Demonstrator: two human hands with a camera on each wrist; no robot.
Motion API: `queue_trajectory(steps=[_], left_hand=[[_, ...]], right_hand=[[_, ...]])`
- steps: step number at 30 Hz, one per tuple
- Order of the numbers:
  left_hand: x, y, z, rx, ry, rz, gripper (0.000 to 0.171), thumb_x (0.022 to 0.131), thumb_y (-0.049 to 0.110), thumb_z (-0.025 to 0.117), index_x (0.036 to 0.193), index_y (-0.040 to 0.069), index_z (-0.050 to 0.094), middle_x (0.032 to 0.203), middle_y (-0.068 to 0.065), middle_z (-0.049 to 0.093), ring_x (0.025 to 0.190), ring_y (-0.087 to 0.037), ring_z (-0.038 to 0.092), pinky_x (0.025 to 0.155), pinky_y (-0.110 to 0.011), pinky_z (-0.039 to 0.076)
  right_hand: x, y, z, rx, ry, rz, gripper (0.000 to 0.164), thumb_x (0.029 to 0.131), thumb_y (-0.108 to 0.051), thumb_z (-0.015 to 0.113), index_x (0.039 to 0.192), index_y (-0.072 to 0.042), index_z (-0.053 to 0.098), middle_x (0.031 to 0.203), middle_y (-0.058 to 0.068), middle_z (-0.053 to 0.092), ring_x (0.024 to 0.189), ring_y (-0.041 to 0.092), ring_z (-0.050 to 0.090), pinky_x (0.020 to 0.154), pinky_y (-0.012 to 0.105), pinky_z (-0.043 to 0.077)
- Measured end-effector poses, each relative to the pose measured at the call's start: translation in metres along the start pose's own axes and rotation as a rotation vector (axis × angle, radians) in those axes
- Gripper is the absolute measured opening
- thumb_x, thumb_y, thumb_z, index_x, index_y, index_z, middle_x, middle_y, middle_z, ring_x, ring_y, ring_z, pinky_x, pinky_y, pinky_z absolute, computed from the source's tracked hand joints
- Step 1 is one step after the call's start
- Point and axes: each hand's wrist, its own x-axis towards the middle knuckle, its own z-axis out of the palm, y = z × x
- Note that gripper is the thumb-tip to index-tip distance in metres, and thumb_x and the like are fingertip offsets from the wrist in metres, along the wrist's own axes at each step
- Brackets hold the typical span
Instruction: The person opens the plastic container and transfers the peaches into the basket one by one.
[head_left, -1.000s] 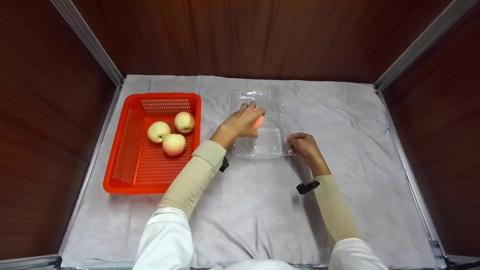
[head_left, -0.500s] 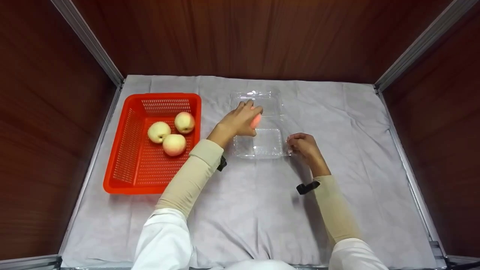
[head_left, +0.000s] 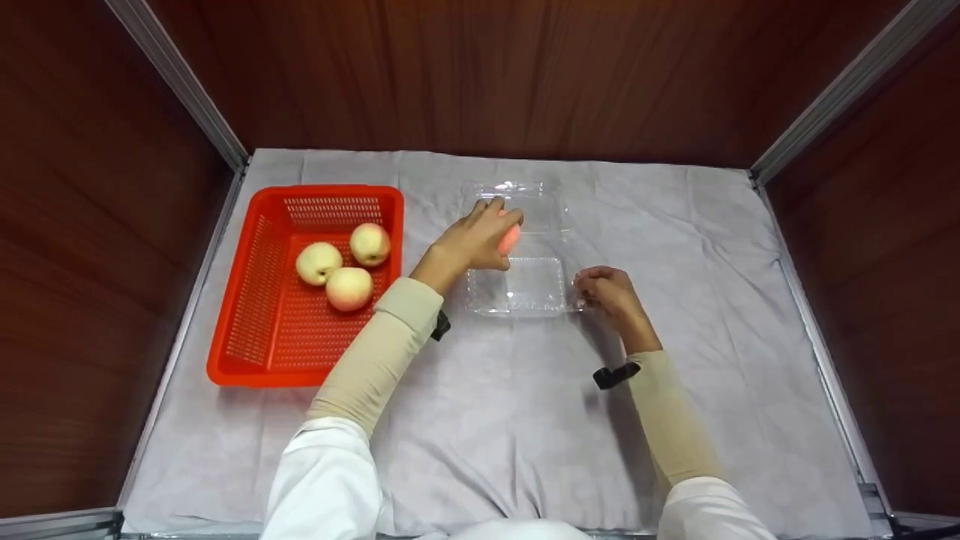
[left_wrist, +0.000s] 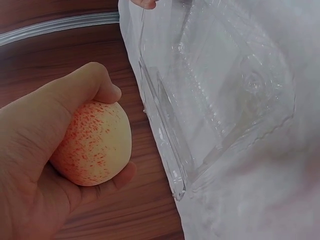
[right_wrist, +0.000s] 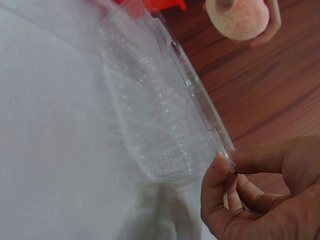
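A peach (left_wrist: 97, 145), pale yellow with red speckles, is gripped between the thumb and fingers of my left hand (head_left: 474, 238). That hand holds it up over the hinge area of a clear plastic clamshell box (head_left: 536, 285), whose lid (head_left: 525, 206) lies folded back on the far side. With thumb and fingertips, my right hand (head_left: 607, 291) pinches the box's right edge, seen closely in the right wrist view. No fruit shows inside the box (right_wrist: 150, 110).
To the left stands a red perforated plastic basket (head_left: 300, 337) with three more peaches (head_left: 349, 289) in it. A wrinkled grey cloth (head_left: 480, 435) covers the table. Brown wood-grain panels (head_left: 495, 75) rise at the back and both sides.
My left hand, still gripping the peach, has drifted slightly left and toward the far side above the box. My right hand keeps its place at the box edge.
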Motion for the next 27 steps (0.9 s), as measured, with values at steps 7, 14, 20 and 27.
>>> queue_trajectory(steps=[7, 14, 20, 27], left_hand=[[-0.002, -0.001, -0.003, 0.000, 0.005, 0.001, 0.063, 0.080, 0.021, 0.085, 0.136, 0.016, 0.057, 0.139, -0.017, 0.052, 0.130, -0.038, 0.052, 0.097, -0.048, 0.059], [-0.004, -0.003, -0.007, -0.001, -0.007, -0.008, 0.067, 0.082, 0.024, 0.086, 0.141, 0.017, 0.055, 0.143, -0.019, 0.051, 0.133, -0.039, 0.050, 0.098, -0.051, 0.059], [-0.007, -0.004, -0.009, -0.001, -0.010, -0.016, 0.068, 0.082, 0.025, 0.086, 0.143, 0.017, 0.055, 0.145, -0.019, 0.050, 0.135, -0.039, 0.049, 0.099, -0.052, 0.059], [-0.010, -0.006, -0.012, 0.003, -0.003, -0.011, 0.069, 0.082, 0.026, 0.086, 0.143, 0.017, 0.055, 0.141, -0.018, 0.051, 0.132, -0.038, 0.050, 0.098, -0.050, 0.059]], right_hand=[[-0.001, -0.001, 0.000, 0.018, -0.005, 0.011, 0.014, 0.097, 0.000, 0.065, 0.110, 0.003, 0.063, 0.081, -0.004, 0.065, 0.064, 0.008, 0.059, 0.063, 0.022, 0.056], [-0.002, -0.001, 0.000, 0.033, -0.022, 0.008, 0.015, 0.097, 0.001, 0.064, 0.112, 0.005, 0.062, 0.082, -0.003, 0.064, 0.063, 0.008, 0.060, 0.063, 0.023, 0.057], [-0.003, -0.003, -0.001, 0.033, -0.031, 0.009, 0.017, 0.097, 0.000, 0.063, 0.114, 0.005, 0.062, 0.082, -0.003, 0.064, 0.063, 0.008, 0.060, 0.062, 0.023, 0.056], [-0.003, -0.003, 0.001, 0.019, -0.017, 0.010, 0.016, 0.098, -0.001, 0.063, 0.113, 0.005, 0.061, 0.082, -0.002, 0.064, 0.063, 0.009, 0.060, 0.062, 0.022, 0.056]])
